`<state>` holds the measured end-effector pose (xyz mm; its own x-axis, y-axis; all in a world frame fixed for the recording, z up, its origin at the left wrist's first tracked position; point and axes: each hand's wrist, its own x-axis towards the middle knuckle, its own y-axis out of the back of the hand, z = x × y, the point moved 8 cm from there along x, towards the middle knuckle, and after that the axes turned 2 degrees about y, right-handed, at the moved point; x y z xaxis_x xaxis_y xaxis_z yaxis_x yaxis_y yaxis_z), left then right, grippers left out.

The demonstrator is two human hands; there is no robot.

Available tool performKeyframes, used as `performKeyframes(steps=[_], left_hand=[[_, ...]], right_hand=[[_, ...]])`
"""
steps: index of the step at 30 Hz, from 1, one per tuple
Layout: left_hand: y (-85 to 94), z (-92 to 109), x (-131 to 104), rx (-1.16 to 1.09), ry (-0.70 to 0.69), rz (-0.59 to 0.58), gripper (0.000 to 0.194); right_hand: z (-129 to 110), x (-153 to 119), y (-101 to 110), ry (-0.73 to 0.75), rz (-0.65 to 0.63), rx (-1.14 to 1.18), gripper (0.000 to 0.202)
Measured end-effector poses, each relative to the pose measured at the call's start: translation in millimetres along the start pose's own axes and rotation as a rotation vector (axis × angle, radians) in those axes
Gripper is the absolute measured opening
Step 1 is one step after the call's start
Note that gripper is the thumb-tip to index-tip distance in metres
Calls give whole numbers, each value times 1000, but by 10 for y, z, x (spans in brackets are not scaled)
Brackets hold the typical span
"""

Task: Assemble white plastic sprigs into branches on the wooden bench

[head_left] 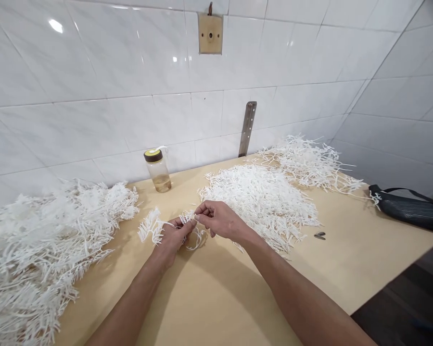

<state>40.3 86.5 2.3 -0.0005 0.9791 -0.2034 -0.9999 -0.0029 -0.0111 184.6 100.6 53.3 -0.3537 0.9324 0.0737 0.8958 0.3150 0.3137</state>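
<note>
My left hand (173, 236) is closed on a white branched plastic piece (151, 228), whose comb-like end sticks out to the left and whose thin curved strands hang below the fingers. Thumb and fingertips of my right hand (216, 219) are pinched together at the same piece's right end, touching the left fingertips. Just behind my right hand lies a heap of small white plastic bits (260, 202) on the tan table (216, 298). A large pile of white branched pieces (50, 245) covers the table's left side.
A jar with yellowish liquid (159, 173) stands near the tiled wall. A metal strip (247, 129) leans there. White stems (306, 161) lie at the back right, beside a black bag (411, 207). Small dark metal pieces (320, 236) lie right of the heap.
</note>
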Motion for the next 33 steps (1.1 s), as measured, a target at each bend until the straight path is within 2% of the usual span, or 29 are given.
performKeyframes(steps=[5,9,13,21,29,33], left_hand=[[22,20,1,-92,-18,-10,45],[12,43,2,-286,4,-98,41],[-11,44,-5,-375,39,-185,37],[21,6,-21,-155,34,-119,44],[25,12,-22,-104,7,-77,49],[14,24,-31,-41,-4,-53,50]], right_hand=[[3,-2,-6,1,-10,-10,8],[-10,-9,18,-7,-2,-23,10],[-40,-27,3,-4,-40,-42,13],[6,-16,-38,-9,-114,10,18],[-18,-29,-31,11,-125,-65,25],[-46,-33,-7,1,-76,-100,27]])
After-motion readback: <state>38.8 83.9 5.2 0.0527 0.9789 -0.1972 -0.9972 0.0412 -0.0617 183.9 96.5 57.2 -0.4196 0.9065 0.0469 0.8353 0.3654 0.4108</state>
